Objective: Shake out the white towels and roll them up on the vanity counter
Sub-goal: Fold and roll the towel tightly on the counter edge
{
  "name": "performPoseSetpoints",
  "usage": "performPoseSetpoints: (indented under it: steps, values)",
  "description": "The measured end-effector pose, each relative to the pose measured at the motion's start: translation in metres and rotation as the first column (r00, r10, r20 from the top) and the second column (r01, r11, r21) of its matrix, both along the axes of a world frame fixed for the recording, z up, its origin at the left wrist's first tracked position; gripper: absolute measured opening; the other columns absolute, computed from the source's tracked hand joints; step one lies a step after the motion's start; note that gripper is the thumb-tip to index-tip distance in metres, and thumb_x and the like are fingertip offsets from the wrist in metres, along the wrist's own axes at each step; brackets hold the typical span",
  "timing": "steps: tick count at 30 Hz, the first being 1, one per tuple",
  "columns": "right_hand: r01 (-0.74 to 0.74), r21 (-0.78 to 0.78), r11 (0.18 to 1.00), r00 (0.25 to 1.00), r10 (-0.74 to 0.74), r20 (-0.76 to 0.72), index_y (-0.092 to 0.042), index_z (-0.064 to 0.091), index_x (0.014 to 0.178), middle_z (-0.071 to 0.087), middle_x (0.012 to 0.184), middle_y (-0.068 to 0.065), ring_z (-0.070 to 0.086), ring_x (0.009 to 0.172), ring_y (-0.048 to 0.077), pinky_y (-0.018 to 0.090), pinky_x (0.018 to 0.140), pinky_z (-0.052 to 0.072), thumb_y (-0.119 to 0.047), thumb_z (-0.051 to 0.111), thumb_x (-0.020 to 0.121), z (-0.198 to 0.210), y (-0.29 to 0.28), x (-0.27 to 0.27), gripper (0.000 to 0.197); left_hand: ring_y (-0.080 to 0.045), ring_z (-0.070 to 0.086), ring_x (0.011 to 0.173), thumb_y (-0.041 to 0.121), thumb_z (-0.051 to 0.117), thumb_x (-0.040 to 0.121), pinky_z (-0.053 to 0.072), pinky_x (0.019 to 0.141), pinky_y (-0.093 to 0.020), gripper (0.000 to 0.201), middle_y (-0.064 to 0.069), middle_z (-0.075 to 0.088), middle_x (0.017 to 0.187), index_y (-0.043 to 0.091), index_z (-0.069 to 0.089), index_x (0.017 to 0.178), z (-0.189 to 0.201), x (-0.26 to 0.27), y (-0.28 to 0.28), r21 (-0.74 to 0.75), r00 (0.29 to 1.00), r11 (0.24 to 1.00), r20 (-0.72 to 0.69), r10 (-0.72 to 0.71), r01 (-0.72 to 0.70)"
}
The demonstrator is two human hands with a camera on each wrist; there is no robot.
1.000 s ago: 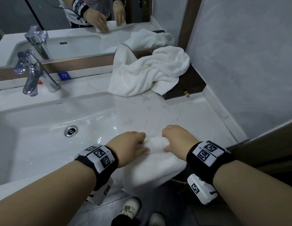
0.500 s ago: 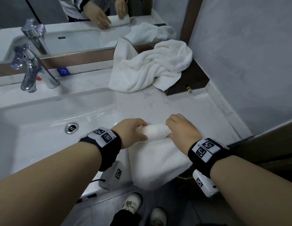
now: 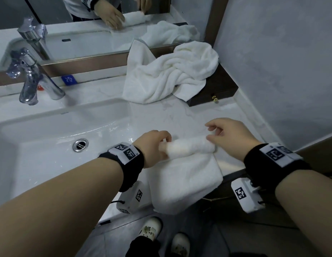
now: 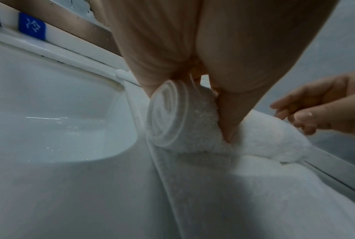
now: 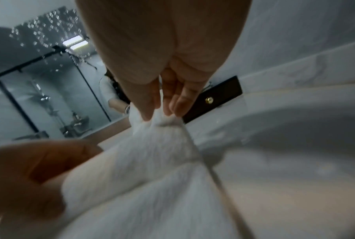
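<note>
A white towel lies at the front edge of the vanity counter [image 3: 180,115], its far end wound into a roll [image 3: 191,146]. The unrolled part [image 3: 183,182] hangs over the front edge. My left hand [image 3: 166,143] grips the roll's left end. In the left wrist view the thumb [image 4: 229,119] presses into the roll [image 4: 168,116], whose spiral end shows. My right hand [image 3: 210,135] pinches the roll's right end with thumb and fingertips [image 5: 178,105]. A second white towel [image 3: 170,76] lies crumpled at the back against the mirror.
The sink basin [image 3: 50,138] with its drain [image 3: 80,145] lies left of the roll, a chrome faucet [image 3: 29,80] behind it. A dark wooden box [image 3: 220,88] sits in the back right corner under the crumpled towel. A grey wall [image 3: 282,62] bounds the right side.
Both hands have rolled the towel away from me, so the roll is thicker and further from the edge. My right hand has lifted from lying over the roll to pinching its end.
</note>
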State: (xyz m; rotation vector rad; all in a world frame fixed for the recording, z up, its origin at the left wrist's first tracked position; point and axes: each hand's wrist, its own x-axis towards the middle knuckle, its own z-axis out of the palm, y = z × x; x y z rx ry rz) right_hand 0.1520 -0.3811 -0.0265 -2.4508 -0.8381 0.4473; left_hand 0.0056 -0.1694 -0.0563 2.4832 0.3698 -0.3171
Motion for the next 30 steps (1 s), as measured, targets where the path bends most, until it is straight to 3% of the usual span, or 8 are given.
performPoseSetpoints:
  steps: [2, 8, 12, 15, 20, 25, 27, 30]
  values:
    - [0.003, -0.018, 1.0, 1.0, -0.002, 0.015, -0.027, 0.066, 0.115, 0.062, 0.102, -0.013, 0.055, 0.082, 0.003, 0.019, 0.08, 0.042, -0.023, 0.071, 0.083, 0.008, -0.001, 0.004, 0.033, -0.017, 0.052, 0.087, 0.03, 0.073, 0.079, 0.033, 0.069, -0.022, 0.034, 0.004, 0.052, 0.101, 0.03, 0.056, 0.109, -0.003, -0.002, -0.002, 0.014, 1.0, 1.0, 0.027, -0.007, 0.007]
    - [-0.355, -0.276, 0.893, 0.934, 0.352, -0.062, -0.033, 0.063, 0.124, 0.057, 0.117, -0.009, 0.054, 0.107, 0.012, 0.022, 0.091, 0.04, -0.033, 0.073, 0.081, 0.011, 0.032, -0.022, 0.044, -0.021, 0.046, 0.097, 0.014, 0.065, 0.078, 0.041, 0.082, -0.032, 0.035, 0.003, 0.049, 0.104, 0.026, 0.058, 0.11, -0.011, -0.016, -0.02, 0.072, 0.987, 0.997, 0.163, 0.012, -0.024]
    - [-0.378, -0.397, 0.836, 0.923, 0.375, -0.089, -0.035, 0.055, 0.134, 0.056, 0.126, -0.008, 0.053, 0.117, 0.015, 0.022, 0.091, 0.039, -0.031, 0.075, 0.081, 0.004, 0.043, -0.025, 0.056, -0.021, 0.039, 0.088, 0.012, 0.061, 0.075, 0.031, 0.074, -0.031, 0.036, 0.004, 0.047, 0.104, 0.025, 0.055, 0.108, -0.016, -0.023, -0.032, 0.244, 0.975, 0.97, 0.218, -0.04, -0.015]
    - [-0.336, -0.352, 0.874, 0.941, 0.295, -0.166, -0.038, 0.061, 0.127, 0.059, 0.123, -0.012, 0.056, 0.112, 0.01, 0.02, 0.088, 0.04, -0.03, 0.081, 0.073, 0.003, 0.043, -0.018, 0.059, -0.021, 0.036, 0.089, 0.011, 0.058, 0.075, 0.027, 0.074, -0.03, 0.036, 0.004, 0.045, 0.105, 0.025, 0.051, 0.108, -0.019, -0.024, -0.036, 0.309, 0.974, 0.951, 0.221, -0.052, -0.019]
    - [-0.32, -0.355, 0.878, 0.926, 0.211, -0.313, -0.04, 0.062, 0.124, 0.061, 0.122, -0.014, 0.059, 0.105, 0.007, 0.027, 0.094, 0.048, -0.037, 0.083, 0.068, 0.002, 0.045, -0.007, 0.06, -0.022, 0.034, 0.09, 0.007, 0.057, 0.073, 0.024, 0.076, -0.029, 0.039, 0.002, 0.04, 0.104, 0.025, 0.048, 0.106, -0.023, -0.026, -0.038, 0.327, 0.97, 0.945, 0.238, -0.056, -0.026]
    - [-0.33, -0.372, 0.867, 0.914, 0.195, -0.355, -0.039, 0.062, 0.122, 0.067, 0.098, -0.016, 0.06, 0.053, 0.003, 0.015, 0.047, 0.042, -0.046, 0.078, 0.073, 0.003, 0.043, -0.007, 0.051, -0.025, 0.047, 0.094, 0.01, 0.06, 0.072, 0.026, 0.082, -0.027, 0.033, 0.0, 0.05, 0.112, 0.023, 0.049, 0.1, -0.025, -0.033, -0.038, 0.306, 0.955, 0.952, 0.277, -0.109, 0.021]
    - [-0.333, -0.392, 0.857, 0.915, 0.194, -0.354, -0.038, 0.061, 0.122, 0.059, 0.11, -0.016, 0.061, 0.049, 0.006, 0.017, 0.047, 0.044, -0.04, 0.079, 0.074, 0.005, 0.043, -0.011, 0.051, -0.026, 0.052, 0.097, 0.013, 0.061, 0.074, 0.027, 0.085, -0.027, 0.031, 0.001, 0.055, 0.117, 0.022, 0.052, 0.102, -0.023, -0.035, -0.038, 0.286, 0.953, 0.957, 0.273, -0.132, 0.051]
    - [-0.354, -0.445, 0.823, 0.918, 0.216, -0.332, -0.031, 0.058, 0.125, 0.056, 0.123, -0.01, 0.067, 0.062, 0.017, 0.028, 0.058, 0.055, -0.032, 0.081, 0.074, 0.006, 0.049, -0.02, 0.056, -0.025, 0.054, 0.1, 0.022, 0.061, 0.082, 0.034, 0.087, -0.029, 0.024, 0.003, 0.058, 0.119, 0.02, 0.055, 0.105, -0.017, -0.037, -0.036, 0.254, 0.961, 0.962, 0.229, -0.157, 0.096]
